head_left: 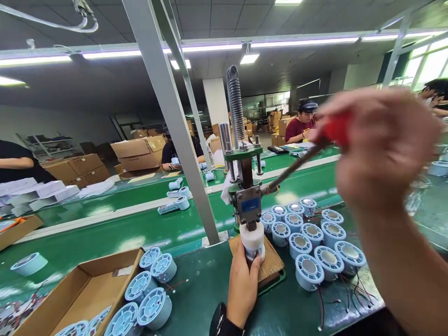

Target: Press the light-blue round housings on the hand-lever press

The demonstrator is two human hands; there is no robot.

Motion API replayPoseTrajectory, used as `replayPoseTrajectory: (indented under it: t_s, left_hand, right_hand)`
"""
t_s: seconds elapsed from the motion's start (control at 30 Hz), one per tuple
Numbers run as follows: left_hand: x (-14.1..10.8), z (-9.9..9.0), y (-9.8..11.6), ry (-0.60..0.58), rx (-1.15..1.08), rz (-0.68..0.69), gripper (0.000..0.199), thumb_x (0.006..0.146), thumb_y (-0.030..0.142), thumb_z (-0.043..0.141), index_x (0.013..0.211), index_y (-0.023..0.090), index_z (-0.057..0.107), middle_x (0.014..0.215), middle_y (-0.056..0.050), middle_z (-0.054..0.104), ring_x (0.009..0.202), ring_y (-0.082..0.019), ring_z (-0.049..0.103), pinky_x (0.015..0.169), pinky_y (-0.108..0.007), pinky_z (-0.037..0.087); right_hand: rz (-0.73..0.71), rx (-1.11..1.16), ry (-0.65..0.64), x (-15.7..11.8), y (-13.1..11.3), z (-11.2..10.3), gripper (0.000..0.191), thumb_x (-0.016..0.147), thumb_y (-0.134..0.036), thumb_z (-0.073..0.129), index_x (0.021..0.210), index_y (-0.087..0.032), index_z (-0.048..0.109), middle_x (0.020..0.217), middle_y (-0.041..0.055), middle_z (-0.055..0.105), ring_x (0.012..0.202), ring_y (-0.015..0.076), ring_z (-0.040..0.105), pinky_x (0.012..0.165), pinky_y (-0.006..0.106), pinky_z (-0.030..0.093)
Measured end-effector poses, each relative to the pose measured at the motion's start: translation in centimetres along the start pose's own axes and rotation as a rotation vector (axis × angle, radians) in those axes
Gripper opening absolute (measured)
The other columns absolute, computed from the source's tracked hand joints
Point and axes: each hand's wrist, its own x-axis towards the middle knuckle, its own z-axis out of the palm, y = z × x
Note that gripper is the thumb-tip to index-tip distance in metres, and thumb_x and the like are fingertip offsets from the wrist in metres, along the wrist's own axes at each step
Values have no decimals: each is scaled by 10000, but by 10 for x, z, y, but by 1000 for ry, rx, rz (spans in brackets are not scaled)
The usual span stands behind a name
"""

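Observation:
A hand-operated press (248, 205) stands upright on the bench, with a white plastic block (252, 237) at the bottom of its ram. Beneath that block, my left hand (243, 284) is closed around a pale blue round housing (250, 253), which my fingers partly hide. My right hand (381, 144), blurred by motion, is wrapped around the red grip (338, 129) of the press lever (296, 163). The lever slants up to the right from the press. A brown board (272, 262) lies on the press base under the housing.
Several blue housings with silver discs (309, 267) and trailing wires crowd the right side. More blue housings (154, 308) stand left, beside an open cardboard box (89, 284). A grey post (175, 121) rises behind the bench. Co-workers sit across the green conveyor (140, 228).

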Motion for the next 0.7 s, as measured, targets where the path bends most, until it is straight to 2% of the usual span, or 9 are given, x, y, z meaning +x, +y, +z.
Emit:
replayPoseTrajectory:
  t_s: [0.1,0.17,0.23,0.3,0.4,0.5,0.53,0.6,0.7]
  left_hand:
    - [-22,0,-25,29,80,73,574,898,267,473,1462,191,402,1478,-123,484,1367,-289,447,1143,-498,351]
    - [-43,-7,-44,3,149,151,628,844,206,519,1462,228,411,1519,-92,423,1403,-288,398,1157,-507,342]
    - [-67,-26,-58,-98,227,213,609,789,184,587,1388,267,522,1459,-75,499,1353,-290,468,1125,-476,402]
    - [-90,-61,-60,-145,312,225,488,801,215,601,1282,292,630,1327,-68,631,1244,-270,585,1079,-426,466]
    - [-111,-140,-46,97,456,77,344,902,325,489,1178,283,690,1202,-59,715,1146,-225,656,1034,-369,508]
    - [-110,-240,-33,381,644,-192,401,906,400,415,1123,211,694,1191,-88,716,1134,-244,650,1012,-386,505]
    - [-104,-271,-33,397,708,-276,415,889,379,398,1124,193,684,1190,-92,715,1136,-252,646,1013,-395,494]
    - [-88,-322,-40,415,747,-350,377,836,293,412,1029,161,708,1139,-124,730,1109,-290,651,1006,-440,475]
    - [-65,-356,-59,263,743,-385,188,674,195,602,815,174,725,924,-80,776,926,-254,707,876,-362,526]
  right_hand:
    - [69,-73,-255,58,41,60,278,1012,-271,400,1029,-128,638,919,6,650,576,18,584,530,140,449]
    - [148,-209,-348,74,62,86,289,1006,-225,389,1126,-100,621,1015,13,649,680,7,621,647,111,462]
    - [191,-318,-380,73,71,95,305,986,-202,412,1206,-116,605,1135,24,639,941,53,648,868,149,459]
    - [184,-332,-386,54,65,85,381,957,-183,444,1323,-156,544,1302,40,573,1141,118,594,1024,233,411]
    - [209,-286,-397,-16,39,47,483,909,-273,484,1392,-281,494,1386,6,522,1180,226,586,1088,392,415]
    - [627,-275,-423,-130,8,10,561,852,-572,471,1399,-478,395,1336,-24,562,1217,318,553,1043,528,451]
    - [758,-281,-418,-168,-1,4,648,800,-659,478,1414,-494,353,1361,-7,540,1207,344,555,1000,551,477]
    - [940,-224,-498,-230,-12,0,846,750,-688,532,1490,-387,254,1419,42,490,1218,353,553,1021,567,469]
    - [1076,-139,-578,-271,-14,10,897,774,-638,561,1516,-289,198,1381,74,529,1206,304,576,1040,490,464]
